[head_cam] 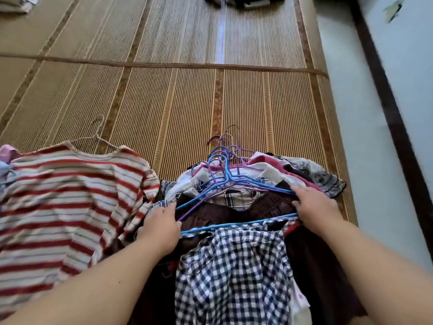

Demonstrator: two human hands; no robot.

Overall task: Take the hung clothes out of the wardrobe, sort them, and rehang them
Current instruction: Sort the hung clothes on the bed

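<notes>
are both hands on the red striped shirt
No, the left hand and right hand hold the blue hanger beside the striped shirt.

Interior of a home, a lived-in room. A woven straw mat (187, 102) with brown banded stripes covered the floor across most of the frame. A pale floor strip (351, 113) and a dark wooden rail (384, 102) ran along the right edge. Household clothing lay on the mat: a red-striped shirt (70, 195) at lower left and a heap of garments (234, 266) on wire hangers (222, 165) at lower centre.
</notes>
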